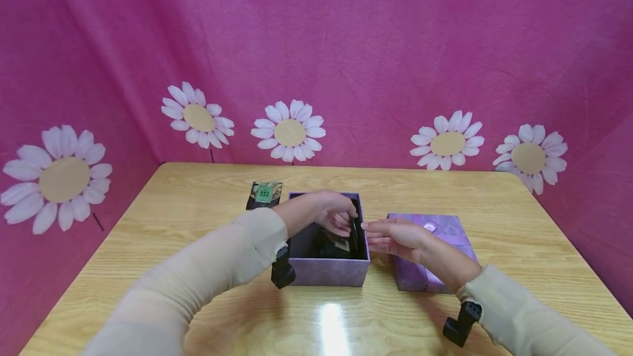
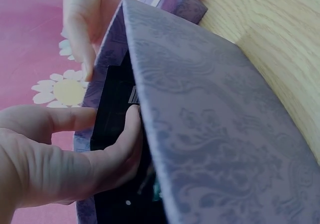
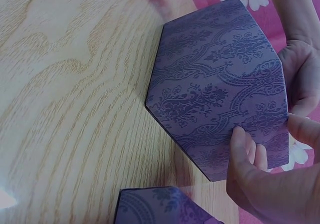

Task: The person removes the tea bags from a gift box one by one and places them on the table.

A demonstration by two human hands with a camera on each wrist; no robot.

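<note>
A purple patterned gift box (image 1: 326, 272) stands without its lid on the table. My left hand (image 1: 336, 213) reaches down into it from the left. In the left wrist view, its thumb and fingers pinch a black packet (image 2: 114, 96) with a barcode, upright along the box's right wall. Another black packet (image 1: 332, 246) with a pale label lies lower in the box, partly hidden by the hand. At the right wall, my right hand (image 1: 400, 238) rests its fingertips on the outside, thumb at the rim, fingers fairly straight.
The purple lid (image 1: 457, 227) with a ribbon and bow lies right of the box, under my right forearm. A black packet with a green label (image 1: 264, 194) lies behind my left sleeve, left of the box. Pink cloth with daisies (image 1: 366, 70) hangs around the wooden table (image 1: 222, 323).
</note>
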